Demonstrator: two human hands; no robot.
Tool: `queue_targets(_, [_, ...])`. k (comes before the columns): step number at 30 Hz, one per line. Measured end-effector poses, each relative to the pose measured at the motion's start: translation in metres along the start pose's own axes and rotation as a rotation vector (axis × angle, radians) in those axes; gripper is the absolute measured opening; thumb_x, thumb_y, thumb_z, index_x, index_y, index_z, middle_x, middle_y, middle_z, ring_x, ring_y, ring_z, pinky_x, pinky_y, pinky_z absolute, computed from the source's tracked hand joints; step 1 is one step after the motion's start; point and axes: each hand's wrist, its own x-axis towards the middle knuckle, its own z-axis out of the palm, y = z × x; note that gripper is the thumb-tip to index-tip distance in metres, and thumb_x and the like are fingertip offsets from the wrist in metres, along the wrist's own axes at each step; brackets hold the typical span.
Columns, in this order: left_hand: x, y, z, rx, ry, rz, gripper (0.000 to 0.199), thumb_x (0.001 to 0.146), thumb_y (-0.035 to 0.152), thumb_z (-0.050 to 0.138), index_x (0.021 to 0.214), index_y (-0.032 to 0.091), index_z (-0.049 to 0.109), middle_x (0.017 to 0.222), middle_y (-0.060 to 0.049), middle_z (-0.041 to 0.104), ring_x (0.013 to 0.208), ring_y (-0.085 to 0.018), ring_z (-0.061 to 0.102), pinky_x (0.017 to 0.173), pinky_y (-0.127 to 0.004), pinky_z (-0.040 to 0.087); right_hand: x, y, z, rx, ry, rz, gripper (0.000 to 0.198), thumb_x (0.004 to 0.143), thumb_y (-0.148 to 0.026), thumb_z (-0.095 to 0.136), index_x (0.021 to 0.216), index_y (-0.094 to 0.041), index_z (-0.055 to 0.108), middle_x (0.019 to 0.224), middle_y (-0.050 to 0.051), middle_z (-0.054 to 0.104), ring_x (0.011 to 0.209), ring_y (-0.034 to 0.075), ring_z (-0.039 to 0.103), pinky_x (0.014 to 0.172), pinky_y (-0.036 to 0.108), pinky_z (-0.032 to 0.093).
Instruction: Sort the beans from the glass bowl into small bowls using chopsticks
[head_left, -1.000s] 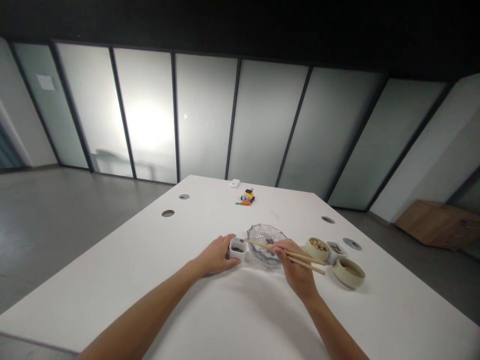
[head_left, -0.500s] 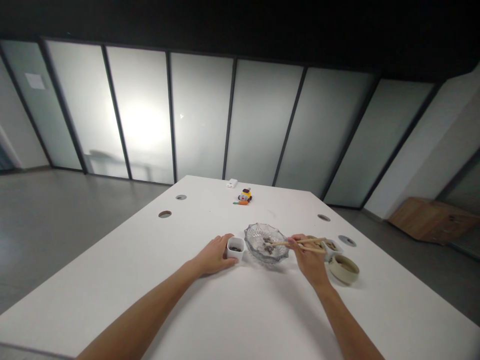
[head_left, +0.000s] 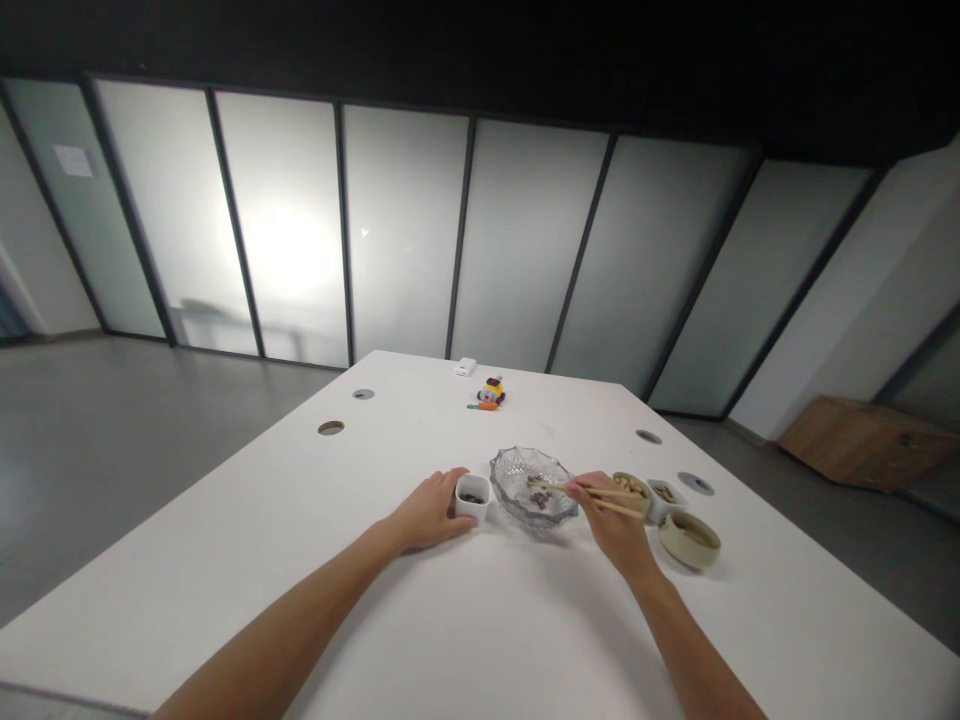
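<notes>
My left hand (head_left: pixel 433 512) is closed around the left side of a small white square cup (head_left: pixel 473 512), which stands on the table with some dark bits in it. Just right of it is a clear glass bowl (head_left: pixel 555 513) with a scalloped rim, holding small dark brownish pieces (head_left: pixel 539 497). A pair of wooden chopsticks (head_left: pixel 611 503) is gripped in my right hand (head_left: pixel 611 525), at the bowl's right edge. Their tips reach down into the bowl by the pieces; whether they pinch one is too small to tell.
Right of my right hand stand a bowl of pale pieces (head_left: pixel 634 487), a small white dish (head_left: pixel 666 498) and a beige bowl (head_left: pixel 690 543). Farther back on the white table (head_left: pixel 405 620) lie a toy car (head_left: pixel 492 391), a toy carrot (head_left: pixel 484 407) and a white box-like object (head_left: pixel 465 367).
The chopsticks have shifted and their rear ends now sit lower, uncovering the bowl of pale pieces. My right hand has moved slightly left. My left hand stays on the cup.
</notes>
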Motion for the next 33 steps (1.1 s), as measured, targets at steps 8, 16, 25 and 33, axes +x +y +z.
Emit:
queue_targets(8, [0.0009,-0.0010,0.0013,0.001,0.008,-0.003,0.078,0.092,0.050,0.079,0.160,0.022,0.053,0.137,-0.017,0.074,0.129,-0.041,0.070,0.109,-0.050,0.055,-0.0037,0.0045,0.0050,-0.013,-0.043,-0.001,0.060,0.107,-0.076,0.062,0.087,-0.024,0.081,0.085,0.009,0.076,0.078,0.026,0.072,0.073,0.038,0.061])
queue_targets(16, [0.0021,-0.0032,0.0029,0.003,0.007,-0.007,0.079,0.092,0.050,0.079,0.160,0.021,0.052,0.139,-0.018,0.073,0.130,-0.041,0.069,0.110,-0.051,0.054,-0.0032,0.0079,0.0055,-0.011,-0.055,-0.026,0.059,0.107,-0.075,0.062,0.087,-0.024,0.083,0.086,0.010,0.077,0.079,0.026,0.073,0.075,0.039,0.062])
queue_targets(25, [0.0014,-0.0015,0.0013,0.004,0.003,-0.004,0.078,0.092,0.050,0.079,0.160,0.021,0.053,0.135,-0.017,0.075,0.128,-0.041,0.070,0.106,-0.049,0.056,-0.0040,0.0046,0.0074,0.069,-0.036,-0.046,0.051,0.106,-0.069,0.068,0.090,-0.025,0.085,0.091,0.011,0.080,0.084,0.028,0.076,0.078,0.042,0.065])
queue_targets(33, [0.0005,-0.0006,0.0009,0.012,0.010,0.008,0.077,0.093,0.049,0.078,0.161,0.021,0.052,0.143,-0.018,0.072,0.132,-0.041,0.069,0.113,-0.051,0.054,-0.0038,0.0025,0.0103,0.050,-0.086,-0.013,0.058,0.106,-0.074,0.065,0.084,-0.024,0.084,0.087,0.011,0.080,0.081,0.027,0.076,0.077,0.040,0.065])
